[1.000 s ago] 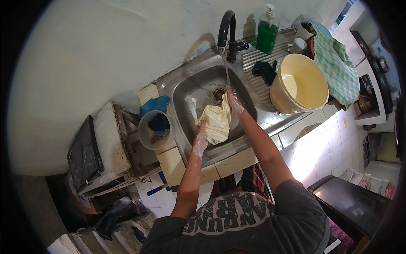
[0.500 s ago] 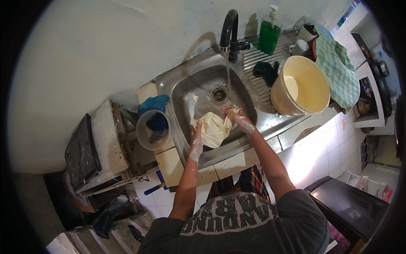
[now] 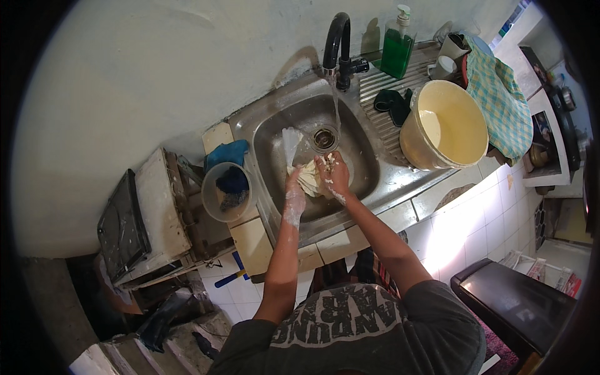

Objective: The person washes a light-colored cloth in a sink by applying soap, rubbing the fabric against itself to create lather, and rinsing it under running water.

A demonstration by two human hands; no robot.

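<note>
A cream-coloured cloth (image 3: 309, 179) is bunched up between my two hands, low over the steel sink basin (image 3: 265, 147). My left hand (image 3: 294, 185) is closed round its left side. My right hand (image 3: 335, 173) grips the right side, with white, crumbly-looking bits on its fingers. White residue coats both hands and wrists. A whitish, limp piece (image 3: 290, 145) hangs or lies just beyond my left hand; I cannot tell whether it joins the cloth. Water runs from the black tap (image 3: 339, 44) near the drain (image 3: 324, 139).
A cream bucket (image 3: 440, 125) stands on the ribbed drainboard, beside a dark cloth (image 3: 392, 105) and a green soap bottle (image 3: 398, 47). Left of the basin is a clear plastic tub (image 3: 229, 203) with dark cloths inside, against a blue cloth (image 3: 226, 154). A checked cloth (image 3: 500, 103) lies far right.
The cloth, spread wide before, is now gathered into a small bunch. My right hand has moved left, close to my left hand. The whitish piece beyond my left hand looks wider.
</note>
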